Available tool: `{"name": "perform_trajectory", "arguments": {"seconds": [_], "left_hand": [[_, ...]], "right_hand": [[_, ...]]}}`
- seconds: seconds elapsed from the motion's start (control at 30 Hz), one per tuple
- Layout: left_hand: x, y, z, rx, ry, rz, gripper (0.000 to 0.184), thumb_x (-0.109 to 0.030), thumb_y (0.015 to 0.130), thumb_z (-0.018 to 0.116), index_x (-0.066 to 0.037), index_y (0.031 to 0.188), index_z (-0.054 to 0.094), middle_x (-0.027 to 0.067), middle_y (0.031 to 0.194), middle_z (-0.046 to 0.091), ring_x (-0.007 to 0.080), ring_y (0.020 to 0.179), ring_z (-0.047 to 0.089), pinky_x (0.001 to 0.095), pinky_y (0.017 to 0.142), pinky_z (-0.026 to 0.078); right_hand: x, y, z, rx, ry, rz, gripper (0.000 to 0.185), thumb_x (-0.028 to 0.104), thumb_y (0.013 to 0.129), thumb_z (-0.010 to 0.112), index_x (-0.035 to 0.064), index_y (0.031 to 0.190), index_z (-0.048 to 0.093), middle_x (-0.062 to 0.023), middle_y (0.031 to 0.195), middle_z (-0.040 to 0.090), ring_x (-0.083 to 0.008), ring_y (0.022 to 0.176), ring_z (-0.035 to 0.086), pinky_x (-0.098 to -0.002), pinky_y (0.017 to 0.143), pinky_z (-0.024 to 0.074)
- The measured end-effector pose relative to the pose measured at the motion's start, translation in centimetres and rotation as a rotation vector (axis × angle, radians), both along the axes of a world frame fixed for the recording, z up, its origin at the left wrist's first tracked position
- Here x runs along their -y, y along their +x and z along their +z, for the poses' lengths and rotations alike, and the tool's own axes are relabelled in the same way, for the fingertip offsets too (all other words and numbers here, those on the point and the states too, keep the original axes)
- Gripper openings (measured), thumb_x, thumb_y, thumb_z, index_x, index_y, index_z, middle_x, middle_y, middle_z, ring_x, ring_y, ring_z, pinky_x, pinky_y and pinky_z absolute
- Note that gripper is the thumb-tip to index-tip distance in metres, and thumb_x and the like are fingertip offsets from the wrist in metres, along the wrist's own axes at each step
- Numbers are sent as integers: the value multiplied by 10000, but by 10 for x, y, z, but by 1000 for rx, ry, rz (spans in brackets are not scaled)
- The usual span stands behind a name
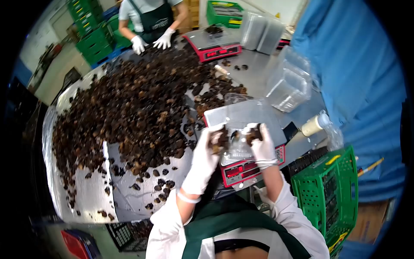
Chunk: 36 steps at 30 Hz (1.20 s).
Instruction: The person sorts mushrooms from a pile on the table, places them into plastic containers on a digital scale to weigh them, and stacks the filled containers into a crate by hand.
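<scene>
My left hand (207, 149), in a white glove, is closed on dark brown mushroom-like pieces (219, 139) at the left side of an open clear plastic box (239, 149). On the box's right side my right hand (264, 146), also gloved, grips more dark pieces (254, 134). The box rests on a red scale (279, 156) with a lit red display, its clear lid folded back. A large heap of dark pieces (129, 103) covers the metal table (88, 185) to the left.
Across the table stands a person (152, 21) with gloved hands on the heap. Beside them is a second red scale (219, 52). Clear boxes (290, 84) are stacked at the right, near a white bottle (312, 125). A green crate (325, 194) stands at lower right.
</scene>
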State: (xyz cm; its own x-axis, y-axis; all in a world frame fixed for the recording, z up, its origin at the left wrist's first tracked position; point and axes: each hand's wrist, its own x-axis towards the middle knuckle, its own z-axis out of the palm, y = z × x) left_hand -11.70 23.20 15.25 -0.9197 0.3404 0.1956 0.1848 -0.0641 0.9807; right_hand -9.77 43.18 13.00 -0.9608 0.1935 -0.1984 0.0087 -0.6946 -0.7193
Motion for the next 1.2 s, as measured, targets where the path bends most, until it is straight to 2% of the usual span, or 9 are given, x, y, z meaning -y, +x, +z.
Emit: {"name": "perform_trajectory", "arguments": {"seconds": [0.1, 0.17, 0.5, 0.63, 0.7, 0.83, 0.97, 1.1, 1.2], "left_hand": [[-35, -5, 1, 798, 448, -146, 292, -218, 996, 401, -57, 1123, 608, 43, 1097, 588, 156, 1025, 557, 316, 898, 435], [-41, 2, -19, 382, 392, -73, 296, -209, 995, 430, -27, 1149, 607, 61, 1096, 618, 166, 1053, 561, 296, 953, 408], [200, 98, -71, 316, -193, 880, 177, -140, 927, 587, -7, 1019, 657, 69, 967, 654, 125, 889, 587, 248, 828, 453], [219, 158, -102, 365, -505, 830, 141, -129, 868, 669, -10, 802, 631, 27, 734, 585, 105, 683, 525, 252, 652, 445], [203, 170, -112, 238, -636, 730, 135, -121, 823, 702, -22, 759, 635, 69, 723, 606, 174, 663, 577, 288, 648, 470], [173, 168, -129, -11, -813, 510, 251, -214, 755, 737, -64, 936, 649, 83, 880, 626, 260, 842, 612, 341, 742, 501], [158, 157, -132, -162, -946, 342, 395, -215, 742, 728, -58, 1086, 612, 90, 1020, 588, 267, 928, 575, 352, 778, 495], [168, 156, -144, -216, -892, 280, 299, -140, 754, 710, -66, 1027, 614, 88, 990, 584, 272, 917, 566, 351, 786, 487], [171, 157, -147, -205, -824, 289, 255, -126, 761, 683, -62, 996, 609, 95, 983, 582, 277, 908, 562, 365, 780, 484]], "right_hand": [[-21, 2, 0, -22, 641, -105, 279, 218, 996, 420, 14, 989, 610, -61, 908, 624, -134, 820, 583, -268, 752, 462], [-26, 7, 12, -54, 1135, -104, 230, 147, 967, 451, 3, 1022, 621, -53, 933, 625, -119, 846, 575, -250, 768, 452], [31, 46, 32, -286, 1322, 126, 58, -2, 835, 616, 21, 852, 667, -83, 855, 649, -187, 778, 623, -291, 728, 487], [93, 46, -23, -812, 1493, 467, 150, 54, 801, 640, 6, 941, 670, -108, 926, 657, -252, 799, 650, -323, 704, 538], [114, 51, -55, -434, 1357, 743, 280, 173, 836, 650, 60, 1091, 630, -105, 1012, 623, -277, 895, 625, -341, 751, 527], [163, 51, -86, -551, 1806, 775, 466, 320, 795, 678, 119, 1199, 563, -78, 1144, 529, -265, 1043, 539, -361, 823, 511], [173, 31, -124, -566, 1601, 717, 269, 213, 765, 696, 106, 1004, 636, -78, 928, 584, -281, 864, 581, -339, 756, 510], [152, 12, -90, 231, 588, 869, 228, 198, 906, 593, 50, 1077, 617, -49, 971, 642, -109, 890, 607, -268, 709, 514], [131, 18, -103, 261, 156, 832, 287, 171, 958, 483, 50, 1210, 544, -73, 1040, 640, -125, 850, 608, -275, 676, 505]]}}
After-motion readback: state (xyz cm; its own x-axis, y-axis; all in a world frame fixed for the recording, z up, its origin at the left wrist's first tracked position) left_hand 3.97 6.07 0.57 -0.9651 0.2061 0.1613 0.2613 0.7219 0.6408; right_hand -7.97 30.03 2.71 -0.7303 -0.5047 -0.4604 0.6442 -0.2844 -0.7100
